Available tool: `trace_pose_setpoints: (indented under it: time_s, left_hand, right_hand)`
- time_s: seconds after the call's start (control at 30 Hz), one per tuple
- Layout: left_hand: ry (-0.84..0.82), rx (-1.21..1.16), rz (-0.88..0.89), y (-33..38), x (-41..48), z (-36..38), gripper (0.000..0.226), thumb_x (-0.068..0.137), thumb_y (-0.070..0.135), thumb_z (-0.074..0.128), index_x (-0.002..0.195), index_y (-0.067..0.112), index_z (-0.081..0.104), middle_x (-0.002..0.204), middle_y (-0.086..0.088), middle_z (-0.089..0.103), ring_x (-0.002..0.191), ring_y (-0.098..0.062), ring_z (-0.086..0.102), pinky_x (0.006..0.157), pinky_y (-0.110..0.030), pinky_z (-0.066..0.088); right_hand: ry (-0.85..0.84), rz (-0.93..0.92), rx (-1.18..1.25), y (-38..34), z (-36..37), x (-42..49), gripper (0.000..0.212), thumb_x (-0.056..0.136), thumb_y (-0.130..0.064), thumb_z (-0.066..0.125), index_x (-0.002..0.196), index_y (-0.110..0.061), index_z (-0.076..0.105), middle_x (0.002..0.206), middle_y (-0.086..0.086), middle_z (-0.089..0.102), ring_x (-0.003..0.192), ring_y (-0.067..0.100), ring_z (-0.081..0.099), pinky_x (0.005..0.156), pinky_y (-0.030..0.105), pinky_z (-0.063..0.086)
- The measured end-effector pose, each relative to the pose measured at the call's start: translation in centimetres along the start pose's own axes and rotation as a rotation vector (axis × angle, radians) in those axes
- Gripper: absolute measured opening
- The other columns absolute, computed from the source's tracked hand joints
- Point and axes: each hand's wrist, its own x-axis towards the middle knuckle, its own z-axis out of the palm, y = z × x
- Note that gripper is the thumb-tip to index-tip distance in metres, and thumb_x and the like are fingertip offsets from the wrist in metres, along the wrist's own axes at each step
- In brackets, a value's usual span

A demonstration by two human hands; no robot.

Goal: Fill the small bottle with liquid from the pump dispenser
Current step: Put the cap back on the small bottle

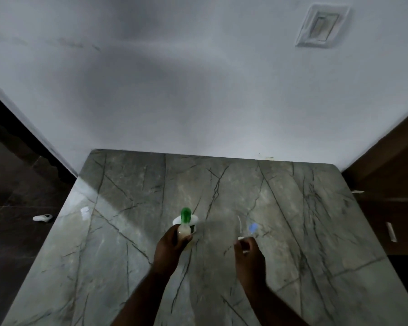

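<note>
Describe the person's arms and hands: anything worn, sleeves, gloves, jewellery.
The left hand and the right hand are bare, and so are the forearms, down to the picture's lower edge. No sleeves, gloves, watch or bracelet show. No ring is visible on the fingers, though the picture is too dim and blurred to rule out small items.
</note>
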Motion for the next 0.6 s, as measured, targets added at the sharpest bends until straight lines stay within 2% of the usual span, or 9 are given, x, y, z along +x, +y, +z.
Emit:
trace_pose_setpoints:
  time_s: [0.07,0.13,0.23,0.3,0.47,0.6]
  left_hand:
    - [-0.001,-0.012,-0.001,0.1,-0.1,0.0,0.03,0.083,0.034,0.073,0.11,0.037,0.06,0.099,0.008,0.071,0.094,-0.008,0.066,0.08,-0.024,0.055]
    - [-0.007,-0.029,0.001,0.1,-0.3,0.2,0.031,0.083,0.032,0.073,0.112,0.033,0.062,0.1,0.007,0.072,0.095,-0.008,0.067,0.083,-0.028,0.056]
    - [-0.002,-0.038,0.001,-0.2,-0.6,0.4,0.034,0.083,0.029,0.074,0.116,0.027,0.064,0.103,0.007,0.073,0.097,-0.008,0.067,0.086,-0.031,0.056]
    - [-0.004,-0.049,-0.005,-0.2,-0.7,0.5,0.036,0.083,0.029,0.074,0.118,0.025,0.064,0.105,0.006,0.073,0.098,-0.006,0.067,0.088,-0.032,0.056]
    - [-0.005,-0.027,-0.009,-0.3,-1.0,0.5,0.038,0.082,0.032,0.074,0.118,0.026,0.062,0.104,0.008,0.071,0.095,-0.004,0.066,0.085,-0.031,0.058]
    - [-0.008,-0.039,-0.013,-0.2,-1.1,0.3,0.037,0.082,0.03,0.075,0.116,0.034,0.061,0.103,0.013,0.072,0.095,0.004,0.065,0.081,-0.02,0.055]
  right_hand:
    - [0.072,0.14,0.015,2.8,-0.7,0.5,0.018,0.091,-0.031,0.066,0.094,-0.014,0.062,0.085,0.0,0.066,0.086,0.026,0.066,0.074,0.034,0.049]
    - [0.087,0.219,0.014,4.2,-0.7,1.4,0.028,0.089,-0.038,0.067,0.102,-0.014,0.06,0.093,0.003,0.067,0.085,0.021,0.062,0.074,0.034,0.049]
    - [0.067,0.234,-0.004,4.7,0.5,3.2,0.043,0.085,-0.045,0.07,0.114,-0.015,0.061,0.105,0.004,0.066,0.09,0.02,0.061,0.078,0.035,0.052]
    - [0.041,0.248,-0.024,4.6,1.4,4.1,0.05,0.086,-0.048,0.069,0.118,-0.011,0.061,0.11,0.006,0.065,0.096,0.023,0.062,0.078,0.031,0.048]
    - [-0.008,0.321,-0.042,5.1,3.1,5.2,0.051,0.091,-0.049,0.062,0.12,-0.007,0.061,0.115,0.012,0.066,0.104,0.029,0.063,0.078,0.028,0.043]
    - [-0.053,0.321,-0.103,6.2,4.2,5.6,0.047,0.091,-0.044,0.062,0.117,-0.005,0.062,0.11,0.014,0.067,0.1,0.03,0.063,0.077,0.03,0.045]
